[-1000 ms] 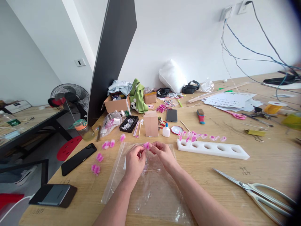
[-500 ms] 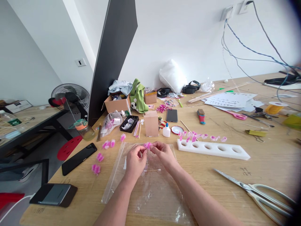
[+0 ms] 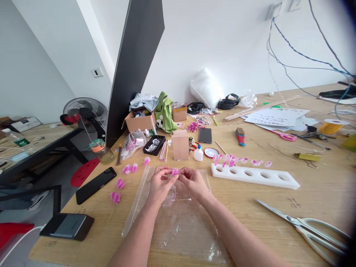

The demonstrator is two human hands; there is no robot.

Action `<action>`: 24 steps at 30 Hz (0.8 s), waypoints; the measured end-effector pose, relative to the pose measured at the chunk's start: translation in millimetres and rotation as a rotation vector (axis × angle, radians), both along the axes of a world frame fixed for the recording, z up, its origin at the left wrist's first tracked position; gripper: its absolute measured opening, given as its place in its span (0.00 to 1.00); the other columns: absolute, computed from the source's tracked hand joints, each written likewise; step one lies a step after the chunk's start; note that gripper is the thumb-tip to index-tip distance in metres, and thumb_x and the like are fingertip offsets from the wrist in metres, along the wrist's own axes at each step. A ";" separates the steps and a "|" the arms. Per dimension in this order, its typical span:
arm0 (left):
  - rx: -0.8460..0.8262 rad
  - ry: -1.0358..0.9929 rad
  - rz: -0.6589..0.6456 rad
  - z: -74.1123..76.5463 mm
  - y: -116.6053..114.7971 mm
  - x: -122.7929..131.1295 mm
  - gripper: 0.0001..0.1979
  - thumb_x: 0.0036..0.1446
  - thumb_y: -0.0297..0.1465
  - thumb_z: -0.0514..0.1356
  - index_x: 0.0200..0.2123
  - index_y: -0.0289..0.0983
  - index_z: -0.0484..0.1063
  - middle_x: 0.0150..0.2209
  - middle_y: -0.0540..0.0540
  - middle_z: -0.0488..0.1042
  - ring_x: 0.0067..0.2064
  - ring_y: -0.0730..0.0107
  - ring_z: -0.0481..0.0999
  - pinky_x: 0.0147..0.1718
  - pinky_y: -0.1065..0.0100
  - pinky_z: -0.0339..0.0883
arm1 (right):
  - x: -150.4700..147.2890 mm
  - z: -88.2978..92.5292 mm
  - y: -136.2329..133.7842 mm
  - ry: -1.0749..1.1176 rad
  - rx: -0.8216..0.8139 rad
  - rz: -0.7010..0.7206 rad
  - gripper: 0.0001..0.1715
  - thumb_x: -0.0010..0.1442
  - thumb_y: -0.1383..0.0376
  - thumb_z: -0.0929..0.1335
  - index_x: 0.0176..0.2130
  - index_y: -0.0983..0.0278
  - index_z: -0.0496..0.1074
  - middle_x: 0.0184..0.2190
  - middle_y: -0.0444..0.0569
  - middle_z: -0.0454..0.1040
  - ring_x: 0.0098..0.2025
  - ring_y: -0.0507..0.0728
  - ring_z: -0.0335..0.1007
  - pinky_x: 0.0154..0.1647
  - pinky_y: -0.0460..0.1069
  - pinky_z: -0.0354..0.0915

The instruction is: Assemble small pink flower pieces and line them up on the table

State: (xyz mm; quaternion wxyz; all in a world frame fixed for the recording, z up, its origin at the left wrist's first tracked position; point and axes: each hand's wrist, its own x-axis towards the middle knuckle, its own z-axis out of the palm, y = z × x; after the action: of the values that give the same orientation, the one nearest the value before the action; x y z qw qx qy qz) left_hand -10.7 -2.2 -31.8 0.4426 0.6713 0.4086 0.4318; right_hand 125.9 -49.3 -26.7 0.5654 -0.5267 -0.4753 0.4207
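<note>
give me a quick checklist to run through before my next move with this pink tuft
1. Grip: the pink tuft is pinched between the fingertips of the left hand and the right hand: ok.
2. Catch surface: both hands are over the clear plastic sheet: ok.
3. Thin stick: it lies free on the sheet just below the hands: ok.
4. Glue bottle: it stands upright behind the sheet; whether it is capped: cannot tell.
5. Scissors: they lie flat off to the right, apart from the arms: ok.
6. Shape of the tuft's underside: the fingers hide it: cannot tell.
</note>
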 end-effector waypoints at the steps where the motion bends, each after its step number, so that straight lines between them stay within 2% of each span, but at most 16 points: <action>1: 0.001 -0.004 0.003 -0.2 0.2 -0.4 0.14 0.45 0.39 0.66 0.33 0.35 0.77 0.44 0.40 0.68 0.44 0.63 0.71 0.40 0.66 0.68 | 0.0 -0.1 -0.1 -0.005 0.003 0.007 0.13 0.50 0.57 0.67 0.23 0.65 0.67 0.18 0.42 0.66 0.22 0.50 0.58 0.24 0.45 0.54; 10: 0.056 -0.042 0.032 -0.5 0.9 -2.6 0.08 0.49 0.35 0.63 0.29 0.35 0.77 0.41 0.41 0.70 0.44 0.63 0.72 0.38 0.68 0.69 | 0.2 -2.0 0.6 -0.038 -0.019 0.010 0.13 0.49 0.58 0.66 0.23 0.65 0.67 0.18 0.42 0.65 0.21 0.50 0.56 0.23 0.45 0.52; 20: -0.011 -0.083 0.067 2.9 -0.2 -1.0 0.07 0.47 0.33 0.64 0.25 0.34 0.76 0.38 0.42 0.72 0.41 0.65 0.72 0.36 0.69 0.67 | 0.1 -1.9 0.0 -0.033 -0.015 0.009 0.11 0.50 0.59 0.65 0.23 0.65 0.67 0.19 0.42 0.64 0.22 0.50 0.56 0.24 0.45 0.52; 24: -0.041 -0.109 0.077 0.8 1.0 -1.1 0.09 0.46 0.35 0.64 0.26 0.34 0.77 0.38 0.41 0.73 0.41 0.65 0.72 0.36 0.69 0.68 | 0.8 2.0 -1.7 -0.036 0.006 -0.002 0.19 0.56 0.54 0.62 0.22 0.65 0.64 0.20 0.43 0.63 0.25 0.51 0.58 0.27 0.46 0.54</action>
State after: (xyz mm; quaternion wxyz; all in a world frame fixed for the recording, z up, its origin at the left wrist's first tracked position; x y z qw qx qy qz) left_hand -11.9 -1.3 -31.0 0.4610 0.6211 0.4183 0.4760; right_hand 126.7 -51.0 -24.7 0.5587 -0.5332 -0.4859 0.4091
